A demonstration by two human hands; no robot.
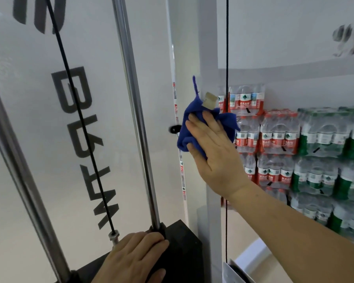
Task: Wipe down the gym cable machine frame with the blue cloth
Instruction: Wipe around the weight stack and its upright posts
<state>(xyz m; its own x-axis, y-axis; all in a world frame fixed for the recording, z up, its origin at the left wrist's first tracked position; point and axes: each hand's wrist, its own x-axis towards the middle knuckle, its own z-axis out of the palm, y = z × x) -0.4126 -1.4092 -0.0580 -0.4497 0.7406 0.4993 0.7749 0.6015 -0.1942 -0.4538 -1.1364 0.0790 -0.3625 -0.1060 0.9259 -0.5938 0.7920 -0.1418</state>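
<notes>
Resting flat near the bottom, left of the white frame post (209,58), the left hand (131,260) lies on top of the black weight block (182,252). Its fingers are loose and straight and hold nothing. Its fingertips sit just beside the foot of a shiny metal rod (135,119) that goes up, left of the post. A thin black cable (82,119) slants up further left of the post, in front of a white panel (29,139) with big dark letters.

The right arm reaches up from the low right side and crosses in front of the post. The right hand (215,152) is flat, with its fingers stretched out and close together. It presses the blue cloth (187,129) against the post, about halfway up. The cloth is bunched under the fingers and pokes out on the left side and on top, where a small tan tag (209,100) sticks up. A little black knob (175,128) sits just left of the cloth.

Another black cable (226,48) hangs straight down just right of the post, and the arm hides part of it. Behind the post, to the right, packs of water bottles (274,144) are stacked by the wall, some with red labels and some with green.
</notes>
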